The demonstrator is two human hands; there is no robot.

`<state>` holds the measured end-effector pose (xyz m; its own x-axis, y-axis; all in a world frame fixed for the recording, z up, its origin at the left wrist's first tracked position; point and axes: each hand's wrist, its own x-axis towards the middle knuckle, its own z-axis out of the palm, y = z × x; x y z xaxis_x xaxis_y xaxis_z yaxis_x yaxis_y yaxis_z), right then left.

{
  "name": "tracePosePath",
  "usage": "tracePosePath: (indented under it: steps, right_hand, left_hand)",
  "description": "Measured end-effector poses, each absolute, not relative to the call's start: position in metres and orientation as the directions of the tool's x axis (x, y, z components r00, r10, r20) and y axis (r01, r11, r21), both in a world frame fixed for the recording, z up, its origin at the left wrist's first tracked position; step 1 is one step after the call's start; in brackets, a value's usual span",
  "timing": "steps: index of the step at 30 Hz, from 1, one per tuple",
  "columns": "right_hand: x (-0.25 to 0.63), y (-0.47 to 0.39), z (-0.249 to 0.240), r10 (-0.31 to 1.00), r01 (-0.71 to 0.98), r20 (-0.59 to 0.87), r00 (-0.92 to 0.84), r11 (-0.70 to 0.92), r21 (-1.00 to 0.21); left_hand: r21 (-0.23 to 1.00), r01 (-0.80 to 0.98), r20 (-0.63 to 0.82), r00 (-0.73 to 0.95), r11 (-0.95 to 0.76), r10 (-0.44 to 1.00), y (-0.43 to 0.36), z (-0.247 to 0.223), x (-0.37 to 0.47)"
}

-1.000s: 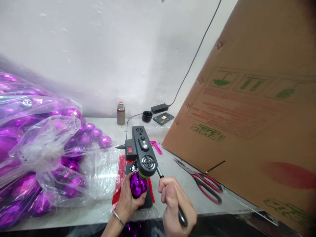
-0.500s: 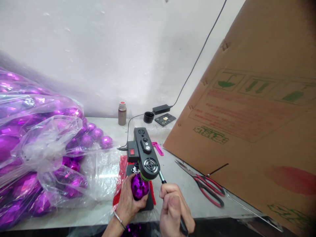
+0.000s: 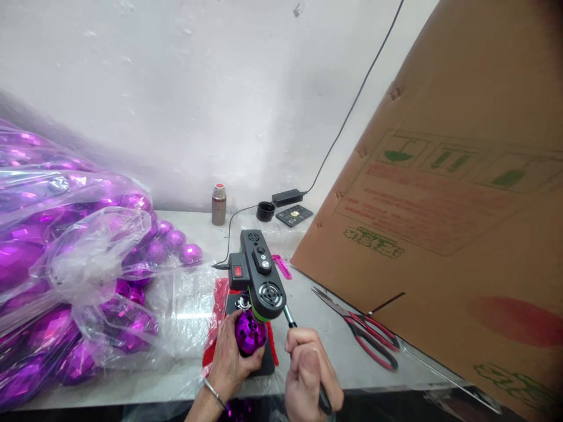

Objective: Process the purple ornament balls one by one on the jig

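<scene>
My left hand [image 3: 231,351], with a bangle at the wrist, is wrapped round a shiny purple ball ornament [image 3: 250,335]. The ball sits beneath the front end of a black machine head [image 3: 264,275] with round vents and a red switch. My right hand [image 3: 311,372] is closed round the black grip of a metal lever [image 3: 289,316] that comes out from the machine's right side. The machine's dark base [image 3: 264,368] stands on a red sheet [image 3: 215,334], partly hidden by the ball and my left hand.
Clear plastic bags of purple balls [image 3: 83,275] fill the left side. A large cardboard box [image 3: 440,193] leans in from the right, with red-handled scissors [image 3: 365,331] before it. Behind are a flask [image 3: 219,205], a black cup [image 3: 265,211], a power adapter [image 3: 288,197] and a phone [image 3: 294,215].
The view has shifted very slightly. Both hands keep their hold, the left on the ball and the right on the lever, with no clear movement of either.
</scene>
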<state>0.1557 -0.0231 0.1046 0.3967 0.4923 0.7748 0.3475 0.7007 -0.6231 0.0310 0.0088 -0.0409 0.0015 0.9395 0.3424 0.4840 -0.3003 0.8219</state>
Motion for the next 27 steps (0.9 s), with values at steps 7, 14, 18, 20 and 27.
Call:
tracePosePath:
  steps: [7, 14, 18, 20, 27]
  right_hand:
    - [0.15, -0.02, 0.116, 0.45, 0.354, 0.784, 0.427, 0.715, -0.603]
    - [0.149, -0.018, 0.109, 0.433, 0.344, 0.786, 0.442, 0.727, -0.594]
    - [0.151, -0.016, 0.098, 0.416, 0.328, 0.792, 0.448, 0.747, -0.578]
    - [0.151, -0.015, 0.093, 0.406, 0.323, 0.793, 0.454, 0.754, -0.571]
    - [0.147, -0.019, 0.071, 0.434, 0.335, 0.786, 0.44, 0.733, -0.592]
  left_hand:
    - [0.826, 0.483, 0.358, -0.05, -0.291, 0.932, 0.008, -0.036, 0.038]
    - [0.814, 0.506, 0.377, -0.088, -0.285, 0.922, 0.009, -0.04, 0.043]
    - [0.797, 0.517, 0.412, -0.086, -0.312, 0.907, 0.01, -0.042, 0.042]
    - [0.794, 0.521, 0.413, -0.085, -0.313, 0.907, 0.01, -0.041, 0.042]
    - [0.813, 0.509, 0.376, -0.089, -0.282, 0.922, 0.012, -0.041, 0.041]
